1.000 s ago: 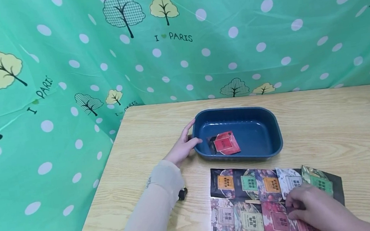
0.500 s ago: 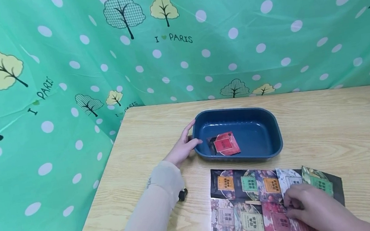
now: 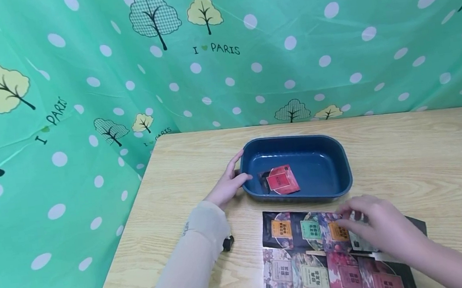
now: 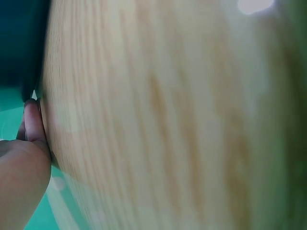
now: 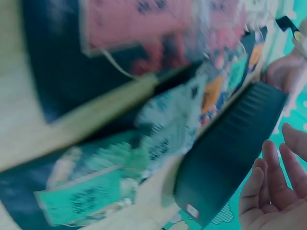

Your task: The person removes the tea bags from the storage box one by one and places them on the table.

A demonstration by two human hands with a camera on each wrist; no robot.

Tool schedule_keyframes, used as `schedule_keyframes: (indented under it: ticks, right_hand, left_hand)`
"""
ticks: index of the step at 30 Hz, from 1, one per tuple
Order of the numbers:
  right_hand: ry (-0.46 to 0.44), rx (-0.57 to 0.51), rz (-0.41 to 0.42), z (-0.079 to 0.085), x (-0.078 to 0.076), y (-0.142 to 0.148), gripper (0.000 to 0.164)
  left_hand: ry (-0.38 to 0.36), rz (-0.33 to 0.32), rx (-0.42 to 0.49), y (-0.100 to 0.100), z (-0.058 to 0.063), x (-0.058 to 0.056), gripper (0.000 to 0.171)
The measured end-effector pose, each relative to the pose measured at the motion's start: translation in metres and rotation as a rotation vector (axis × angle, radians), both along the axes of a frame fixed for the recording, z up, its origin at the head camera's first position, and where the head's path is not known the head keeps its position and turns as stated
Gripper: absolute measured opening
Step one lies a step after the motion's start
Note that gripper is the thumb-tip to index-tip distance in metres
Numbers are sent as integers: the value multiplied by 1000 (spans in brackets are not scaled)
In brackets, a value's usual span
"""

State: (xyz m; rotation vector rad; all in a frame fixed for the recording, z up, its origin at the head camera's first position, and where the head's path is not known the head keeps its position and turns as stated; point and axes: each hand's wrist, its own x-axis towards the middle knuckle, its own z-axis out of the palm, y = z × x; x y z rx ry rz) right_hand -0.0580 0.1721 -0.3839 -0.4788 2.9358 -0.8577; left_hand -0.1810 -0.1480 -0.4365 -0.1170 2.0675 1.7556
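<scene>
A dark blue rectangular tub (image 3: 322, 169) stands on the table with a red-and-black packet (image 3: 279, 181) lying inside. At its left end, my left hand (image 3: 228, 184) holds the rim, thumb over the edge and fingers along the outside. Flat printed packets lie in two rows in front of the tub. My right hand (image 3: 375, 227) is above the right part of the back row, partly hiding a white packet (image 3: 360, 241). In the right wrist view its fingers (image 5: 273, 177) are loosely bent with nothing between them, and a green-labelled packet (image 5: 86, 191) lies to their left.
Other packets include an orange-labelled one (image 3: 281, 228), a green-labelled one (image 3: 311, 229) and a dark red one (image 3: 387, 282). A small black object (image 3: 228, 243) sits by my left sleeve. The wooden table (image 3: 447, 154) meets a green patterned curtain (image 3: 250, 90) behind.
My right hand has moved back and up from the front row of packets to over the back row, uncovering the dark red packet. The left hand stays at the tub.
</scene>
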Motion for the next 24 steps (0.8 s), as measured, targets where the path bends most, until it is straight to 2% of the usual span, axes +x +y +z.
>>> schedule_keyframes:
  ticks: [5, 9, 16, 24]
  right_hand:
    - [63, -63, 23, 11, -21, -12, 15]
    - [85, -57, 23, 17, -35, -24, 20]
    - [5, -29, -4, 19, -56, -42, 30]
    - [-44, -6, 7, 11, -78, -59, 37]
  left_hand:
    - [3, 4, -5, 0, 2, 1, 76]
    - [-3, 7, -13, 0, 3, 2, 75]
    - [-12, 9, -33, 0, 2, 2, 73]
    - [-12, 9, -27, 0, 2, 1, 74]
